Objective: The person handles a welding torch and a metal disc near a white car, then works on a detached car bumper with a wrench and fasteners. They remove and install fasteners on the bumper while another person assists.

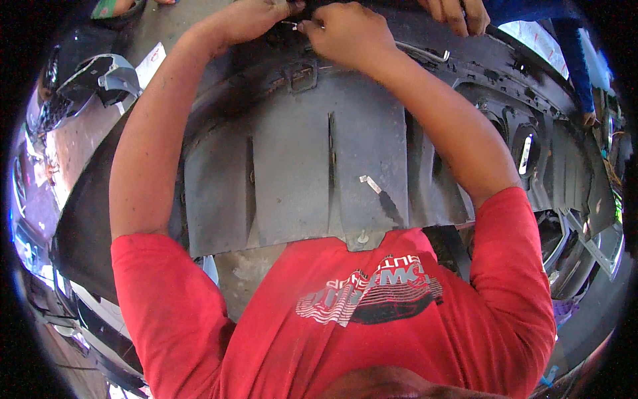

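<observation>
A large dark moulded plastic panel (292, 159), resembling a car bumper, spreads out before me with its ribbed side up. Both my hands are close together over its far edge. My left hand (249, 21) has its fingers curled in, partly cut off by the picture's top; what they grip is hidden. Bent fingers close my right hand (349, 33), and a thin pale metal piece (290, 24) juts from its fingertips toward the left hand. Under my right wrist runs a slim bent metal rod (432, 54). A short flat metal strip (369, 183) lies on the panel's middle.
Another person's hand (458, 14) rests at the far edge, right of mine; a second bare hand (589, 120) hangs beyond the panel's right end. Grey and black car body parts (113, 74) stand at the left. A metal bracket (593, 249) sits at the right.
</observation>
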